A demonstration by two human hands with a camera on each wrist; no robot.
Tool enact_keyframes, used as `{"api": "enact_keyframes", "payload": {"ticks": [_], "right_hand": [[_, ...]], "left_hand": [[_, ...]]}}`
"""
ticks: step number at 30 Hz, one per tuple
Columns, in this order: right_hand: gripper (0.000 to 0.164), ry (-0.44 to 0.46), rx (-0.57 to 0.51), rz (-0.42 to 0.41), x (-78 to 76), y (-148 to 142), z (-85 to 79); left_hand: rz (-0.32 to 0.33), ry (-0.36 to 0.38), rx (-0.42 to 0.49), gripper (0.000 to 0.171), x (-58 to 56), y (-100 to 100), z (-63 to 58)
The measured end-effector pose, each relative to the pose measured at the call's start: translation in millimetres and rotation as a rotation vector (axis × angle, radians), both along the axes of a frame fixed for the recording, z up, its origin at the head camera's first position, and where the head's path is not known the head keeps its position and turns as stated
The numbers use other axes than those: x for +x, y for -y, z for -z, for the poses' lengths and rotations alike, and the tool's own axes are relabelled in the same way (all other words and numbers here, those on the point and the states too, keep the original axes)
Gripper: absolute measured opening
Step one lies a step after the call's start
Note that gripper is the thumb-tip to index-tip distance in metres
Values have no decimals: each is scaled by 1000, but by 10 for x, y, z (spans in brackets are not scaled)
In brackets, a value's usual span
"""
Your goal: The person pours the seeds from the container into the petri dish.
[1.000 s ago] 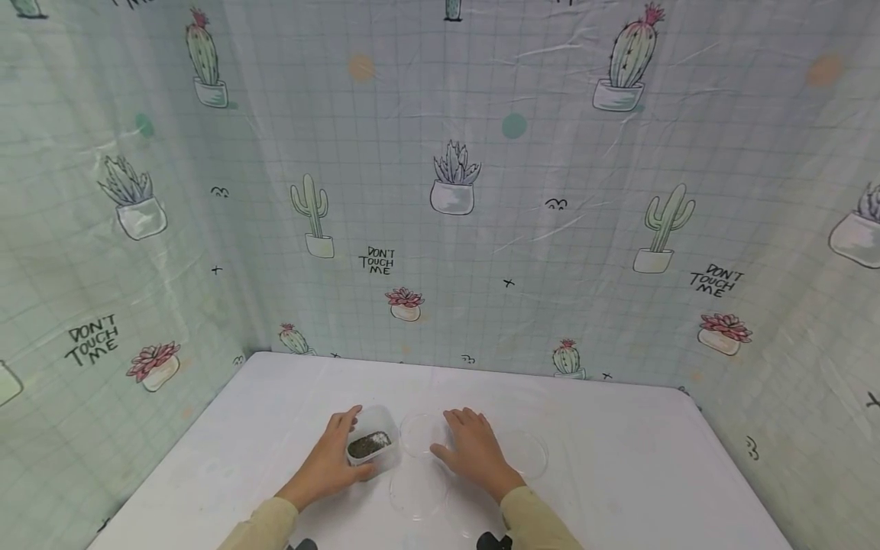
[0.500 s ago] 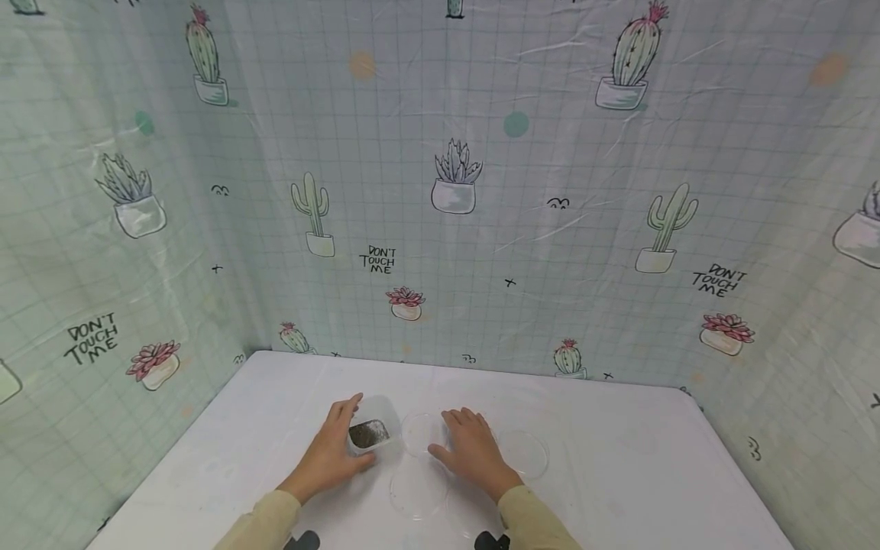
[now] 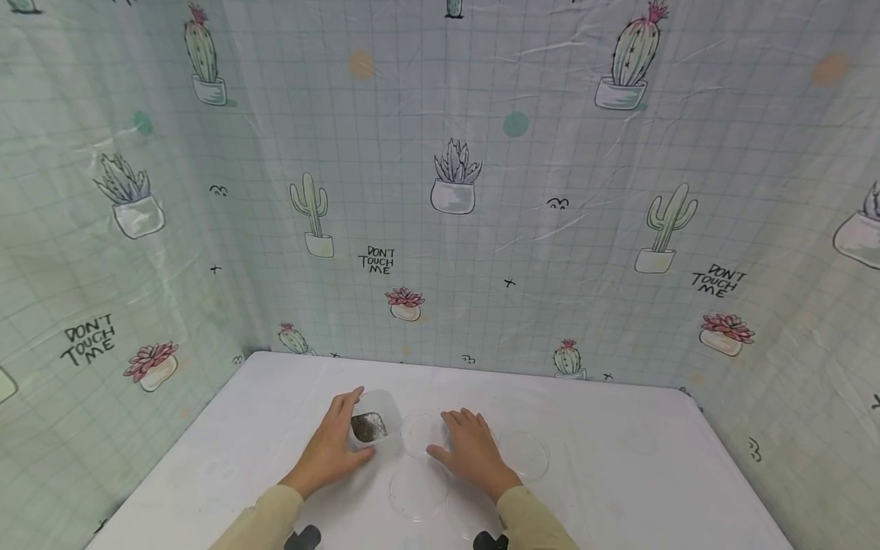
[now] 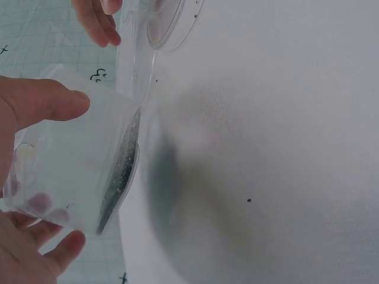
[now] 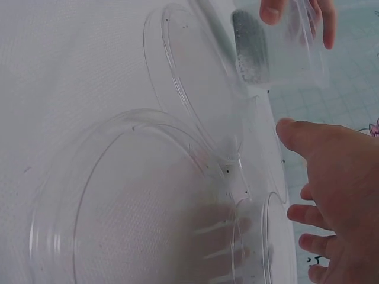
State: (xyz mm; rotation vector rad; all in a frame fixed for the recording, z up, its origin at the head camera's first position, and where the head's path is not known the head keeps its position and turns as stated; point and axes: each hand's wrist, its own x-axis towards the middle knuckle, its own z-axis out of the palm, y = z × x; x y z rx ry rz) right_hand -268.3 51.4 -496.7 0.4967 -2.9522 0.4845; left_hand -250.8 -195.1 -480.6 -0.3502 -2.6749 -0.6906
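Observation:
My left hand (image 3: 330, 451) grips a translucent plastic tub (image 4: 77, 157), thumb on one side and fingers on the other. Dark, soil-like grains (image 3: 369, 428) with a whitish patch lie in its bottom. In the left wrist view the tub hangs tilted just above the table, its shadow beneath it. My right hand (image 3: 476, 451) hovers with spread, relaxed fingers over the clear round dishes, holding nothing. Those resemble petri dishes: a far dish (image 3: 421, 435), a near dish (image 3: 418, 493) and a right-hand dish (image 3: 524, 456). The right wrist view shows the near dish (image 5: 198, 83) close up.
A white-covered table (image 3: 639, 466) carries everything. Behind and beside it hangs a curtain (image 3: 550, 252) printed with cacti. A few dark specks (image 4: 249, 200) are scattered on the tabletop. Dark wrist-camera parts (image 3: 302, 538) show at the bottom edge.
The left hand has shifted slightly away from me with the tub, whose tilt has changed. The whitish patch on the grains looks more spread out. My right hand has hardly moved.

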Motion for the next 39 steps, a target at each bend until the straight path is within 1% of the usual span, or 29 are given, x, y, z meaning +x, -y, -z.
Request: {"api": "enact_keyframes", "payload": {"ticks": [3, 10, 21, 26, 31, 39], "right_hand": [[69, 6, 9, 8, -12, 8, 14], [72, -4, 64, 5, -56, 17, 72], [71, 3, 64, 12, -70, 21, 98], [71, 15, 82, 28, -65, 33, 105], [71, 18, 73, 34, -69, 28, 109], [70, 48, 57, 29, -64, 49, 99]], "left_hand": [[3, -27, -11, 103, -16, -6, -7], [7, -32, -22, 103, -32, -17, -38], [17, -36, -34, 104, -82, -33, -51], [32, -26, -26, 104, -102, -50, -59], [41, -13, -22, 104, -105, -67, -74], [33, -53, -42, 103, -101, -78, -103]]}}
